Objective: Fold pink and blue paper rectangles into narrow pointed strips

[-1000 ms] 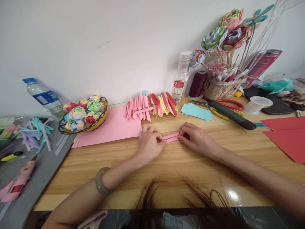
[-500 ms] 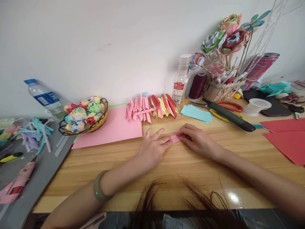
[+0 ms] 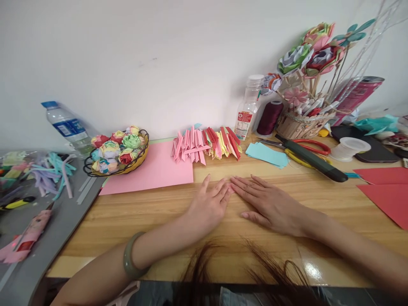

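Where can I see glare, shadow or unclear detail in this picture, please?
Head view: glare on the wooden table near its front edge; head view: soft shadow on the wall beside the white-capped bottle; head view: small print on its label unreadable.

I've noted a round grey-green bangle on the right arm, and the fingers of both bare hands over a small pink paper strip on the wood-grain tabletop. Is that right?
Not quite: the head view shows the bangle on the left arm. The left hand and right hand do have fingers over the pink paper strip on the tabletop.
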